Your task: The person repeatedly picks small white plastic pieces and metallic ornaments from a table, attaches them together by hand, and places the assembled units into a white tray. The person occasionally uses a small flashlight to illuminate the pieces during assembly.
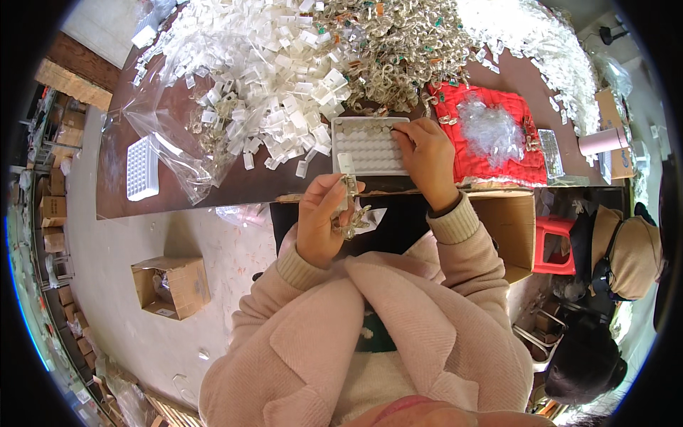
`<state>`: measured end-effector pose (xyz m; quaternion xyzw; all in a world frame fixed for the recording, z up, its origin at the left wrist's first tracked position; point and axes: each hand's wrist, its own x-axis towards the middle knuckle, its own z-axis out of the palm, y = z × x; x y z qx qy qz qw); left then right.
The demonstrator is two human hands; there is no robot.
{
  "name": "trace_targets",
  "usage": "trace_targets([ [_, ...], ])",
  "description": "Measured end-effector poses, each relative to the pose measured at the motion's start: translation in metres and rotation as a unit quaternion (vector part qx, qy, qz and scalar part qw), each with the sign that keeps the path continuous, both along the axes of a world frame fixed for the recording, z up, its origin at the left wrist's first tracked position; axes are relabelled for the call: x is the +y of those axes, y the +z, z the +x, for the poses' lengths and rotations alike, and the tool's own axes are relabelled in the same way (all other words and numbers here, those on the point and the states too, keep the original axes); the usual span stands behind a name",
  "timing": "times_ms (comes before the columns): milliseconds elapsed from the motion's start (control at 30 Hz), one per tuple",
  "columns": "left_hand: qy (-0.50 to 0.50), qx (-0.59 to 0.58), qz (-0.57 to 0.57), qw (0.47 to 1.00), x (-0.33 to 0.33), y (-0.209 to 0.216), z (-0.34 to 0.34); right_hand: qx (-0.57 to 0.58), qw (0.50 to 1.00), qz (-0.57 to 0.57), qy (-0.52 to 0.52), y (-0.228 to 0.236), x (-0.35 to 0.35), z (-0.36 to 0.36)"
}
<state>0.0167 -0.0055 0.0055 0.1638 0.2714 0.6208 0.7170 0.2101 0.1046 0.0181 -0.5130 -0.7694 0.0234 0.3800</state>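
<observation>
My left hand [321, 219] is closed around some small clear plastic pieces [353, 226] in front of the table edge. A small white plastic piece [346, 163] sticks up above its fingertips. My right hand [430, 158] bends over the far right part of a white tray [371, 158] with rows of small cells. Thumb and forefinger are pinched together there; whatever they hold is hidden. Small greyish pieces [356, 128] sit in the tray's far row. Beyond the tray rises a heap of clear brownish plastic pieces [398, 60], with green and orange bits among them.
White rectangular plastic pieces [284, 99] are heaped at the left. A red cloth [469, 164] carries clear plastic film [491, 128]. Another white tray [142, 171] lies near a clear bag [185, 160]. Cardboard boxes [188, 285] and a red stool [555, 245] stand below the table.
</observation>
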Motion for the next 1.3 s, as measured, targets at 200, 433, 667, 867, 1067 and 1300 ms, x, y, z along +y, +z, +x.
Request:
trace_targets([
  [200,0.015,0.001,0.003,1.0,0.003,0.005,0.002,0.112,0.986,-0.057,0.109,0.033,-0.039,-0.016],
  [433,0.042,0.024,0.019,0.999,-0.005,0.008,0.008,0.083,0.983,0.012,0.162,0.045,-0.073,-0.042],
  [667,0.013,0.008,-0.003,1.0,-0.008,0.009,0.003,0.036,0.976,-0.009,0.217,0.046,-0.073,-0.032],
  [867,0.016,-0.022,-0.036,0.999,-0.011,0.015,0.003,0.056,0.974,0.023,0.219,0.05,-0.086,-0.035],
  [1067,-0.049,-0.059,-0.034,0.996,-0.009,0.013,0.004,0.488,0.772,-0.376,0.152,0.038,-0.073,-0.038],
  [1300,-0.061,-0.115,-0.028,0.991,-0.012,0.012,0.008,0.421,0.859,-0.155,0.249,0.03,-0.078,-0.038],
])
